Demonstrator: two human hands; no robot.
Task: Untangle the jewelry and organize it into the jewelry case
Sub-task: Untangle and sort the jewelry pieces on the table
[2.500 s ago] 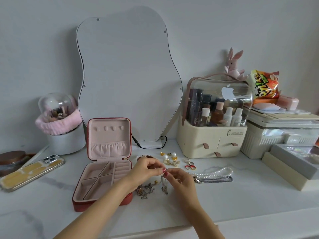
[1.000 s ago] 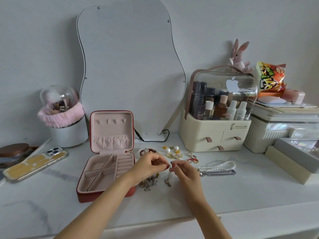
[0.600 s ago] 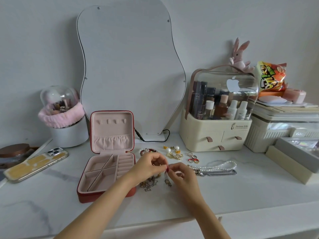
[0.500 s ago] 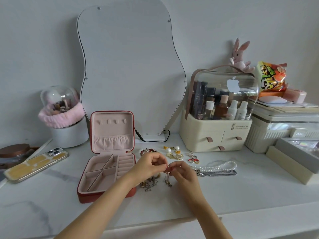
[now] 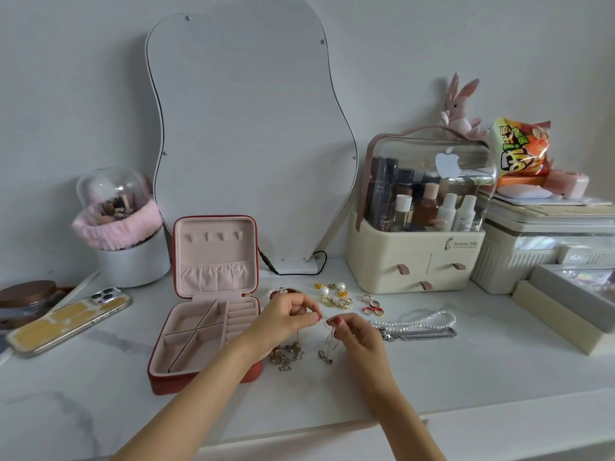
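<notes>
A red jewelry case (image 5: 186, 382) with a pink lining stands open on the white counter, its compartments holding nothing. Just right of it, my left hand (image 5: 286, 319) and my right hand (image 5: 357, 334) each pinch a thin tangled chain (image 5: 327, 344) between thumb and finger, held a little above the counter. A heap of gold chains and charms (image 5: 286, 356) lies under my left hand. Pearl and gold earrings (image 5: 334, 294), rings (image 5: 372, 306), a pearl necklace (image 5: 419, 322) and a silver chain (image 5: 422, 335) lie behind and to the right.
A wavy mirror (image 5: 249, 128) leans on the wall behind the case. A cosmetics organizer (image 5: 416, 261) and stacked boxes (image 5: 549, 254) fill the right side. A phone (image 5: 70, 321) and a brush holder (image 5: 126, 234) sit at the left. The counter's front edge runs just below my forearms.
My fingertips have drawn slightly apart on the thin chain, and its hanging end has shifted a little. Both hands stay in the same spot over the counter.
</notes>
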